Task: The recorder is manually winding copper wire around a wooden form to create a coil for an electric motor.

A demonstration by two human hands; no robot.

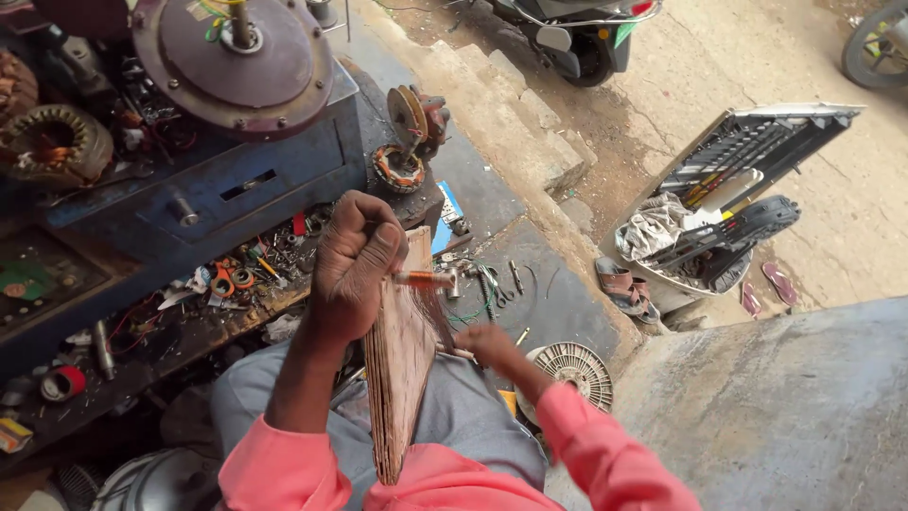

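I see a big blue bench (pixel 236 180) with a round metal disc (pixel 232 61) on top. Below it, on my lap, stands a flat wooden board (pixel 402 369) wrapped in thin copper wire (pixel 437 317). My left hand (pixel 355 265) has its grip pressed tight around the board's top edge. My right hand (pixel 487 343) pinches the wire beside the board. The board looks stiff and light, best held by its edges. The wire looks soft and easy to snap.

two hands (pixel 355 265), one board (pixel 402 369), two stators (pixel 57 142), one scooter (pixel 567 28), one fan cover (pixel 572 369).
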